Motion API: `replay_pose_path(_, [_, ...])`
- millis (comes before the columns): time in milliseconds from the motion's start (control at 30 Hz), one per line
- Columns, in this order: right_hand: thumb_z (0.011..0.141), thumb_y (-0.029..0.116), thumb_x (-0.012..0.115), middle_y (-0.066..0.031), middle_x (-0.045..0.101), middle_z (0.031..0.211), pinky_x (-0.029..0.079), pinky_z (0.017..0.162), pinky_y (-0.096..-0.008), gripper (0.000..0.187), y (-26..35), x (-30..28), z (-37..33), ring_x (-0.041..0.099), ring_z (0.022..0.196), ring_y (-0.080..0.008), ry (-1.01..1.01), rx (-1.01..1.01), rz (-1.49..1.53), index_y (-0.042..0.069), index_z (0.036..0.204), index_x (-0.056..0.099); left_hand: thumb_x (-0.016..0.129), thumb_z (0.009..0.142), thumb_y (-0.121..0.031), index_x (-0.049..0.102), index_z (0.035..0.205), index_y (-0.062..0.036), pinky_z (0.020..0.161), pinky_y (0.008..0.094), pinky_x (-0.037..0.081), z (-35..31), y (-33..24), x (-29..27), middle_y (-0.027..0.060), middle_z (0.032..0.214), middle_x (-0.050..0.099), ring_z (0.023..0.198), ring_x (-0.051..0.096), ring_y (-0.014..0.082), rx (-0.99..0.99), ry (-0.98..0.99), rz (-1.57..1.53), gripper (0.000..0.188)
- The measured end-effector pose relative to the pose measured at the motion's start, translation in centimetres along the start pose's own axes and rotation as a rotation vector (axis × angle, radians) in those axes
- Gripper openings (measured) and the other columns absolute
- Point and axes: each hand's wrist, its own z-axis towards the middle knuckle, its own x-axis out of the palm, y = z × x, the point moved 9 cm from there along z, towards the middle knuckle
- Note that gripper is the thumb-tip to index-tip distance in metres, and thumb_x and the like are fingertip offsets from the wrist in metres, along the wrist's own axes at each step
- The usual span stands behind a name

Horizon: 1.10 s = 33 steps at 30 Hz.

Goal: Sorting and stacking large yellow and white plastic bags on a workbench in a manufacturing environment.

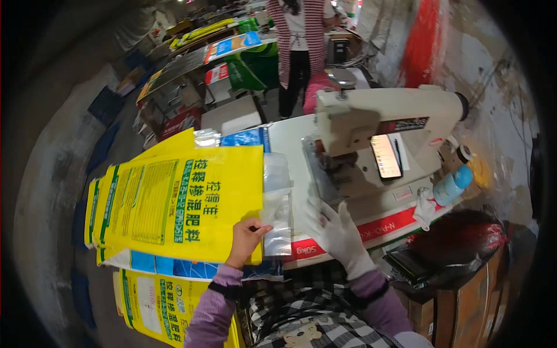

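Observation:
Yellow printed sacks (pixel 145 203) lie stacked on the left, with clear plastic liners (pixel 277 223) sticking out past their right edge. My bare left hand (pixel 248 239) is closed in a pinch at that edge, its fingertips on the clear liner; exactly what lies between them is partly hidden. Over the front of the table, my right hand (pixel 336 235) wears a white glove, its fingers apart and a little blurred, holding nothing that shows. It is just in front of the needle area of a white sewing machine (pixel 394 113).
A lit phone (pixel 386 156) rests on the machine bed. To the right are a light-blue bottle (pixel 454 184), a white cloth (pixel 425 213), a dark plastic bag (pixel 452 246) and cardboard boxes (pixel 461 307). More yellow sacks (pixel 154 307) hang lower left. A person (pixel 299 49) stands beyond the machine.

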Motion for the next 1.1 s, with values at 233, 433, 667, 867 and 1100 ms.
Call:
replay_pose_path(233, [0.103, 0.047, 0.033, -0.0204, 0.048, 0.138, 0.033, 0.111, -0.0366, 0.065, 0.2, -0.6, 3.8, 0.046, 0.129, -0.0302, -0.137, -0.246, 0.442, -0.006, 0.139, 0.038, 0.069, 0.084, -0.003, 0.073, 0.088, -0.0031, 0.061, 0.0296, 0.048, -3.8, -6.0, -1.0, 0.0106, 0.074, 0.066, 0.065, 0.062, 0.0205, 0.287, -0.317, 0.113, 0.005])
replay_pose_path(433, [0.104, 0.039, 0.037, -0.0166, 0.06, 0.121, 0.04, 0.101, -0.0329, 0.054, 0.2, 1.4, 1.7, 0.056, 0.115, -0.0219, -0.278, -0.102, -0.45, -0.006, 0.131, 0.049, 0.071, 0.076, -0.004, 0.074, 0.086, -0.009, 0.067, 0.0356, 0.052, -8.2, -11.2, -0.7, 0.0082, 0.086, 0.068, 0.078, 0.064, 0.0266, 0.62, -0.281, 0.528, 0.012])
replay_pose_path(667, [0.096, 0.035, 0.057, -0.015, 0.066, 0.099, 0.046, 0.089, -0.0302, 0.042, -1.7, 1.9, 2.9, 0.059, 0.095, -0.0178, -0.221, -0.062, -0.377, -0.003, 0.113, 0.062, 0.071, 0.073, -0.006, 0.068, 0.09, -0.0085, 0.074, 0.0382, 0.053, -9.0, -10.3, 2.0, 0.0055, 0.094, 0.067, 0.086, 0.065, 0.0285, 0.785, 0.047, 0.497, 0.017])
replay_pose_path(867, [0.092, 0.026, 0.063, -0.0107, 0.068, 0.094, 0.048, 0.078, -0.0289, 0.031, -3.6, 2.5, 2.2, 0.06, 0.085, -0.0149, -0.198, 0.097, -0.295, 0.0, 0.109, 0.065, 0.075, 0.079, -0.01, 0.065, 0.096, -0.0059, 0.072, 0.0328, 0.055, -8.6, -9.2, 1.7, 0.009, 0.087, 0.067, 0.077, 0.066, 0.0265, 0.456, 0.281, 0.401, 0.02])
replay_pose_path(1100, [0.092, 0.025, 0.067, -0.0001, 0.066, 0.089, 0.045, 0.065, -0.021, 0.029, -5.6, 5.9, 4.5, 0.058, 0.079, -0.0065, -0.245, -0.04, 0.05, 0.0, 0.107, 0.067, 0.071, 0.084, -0.003, 0.065, 0.1, 0.0025, 0.062, 0.0244, 0.052, -5.6, -0.8, 1.3, 0.0062, 0.078, 0.069, 0.066, 0.063, 0.01, -0.079, 0.143, -0.258, 0.019])
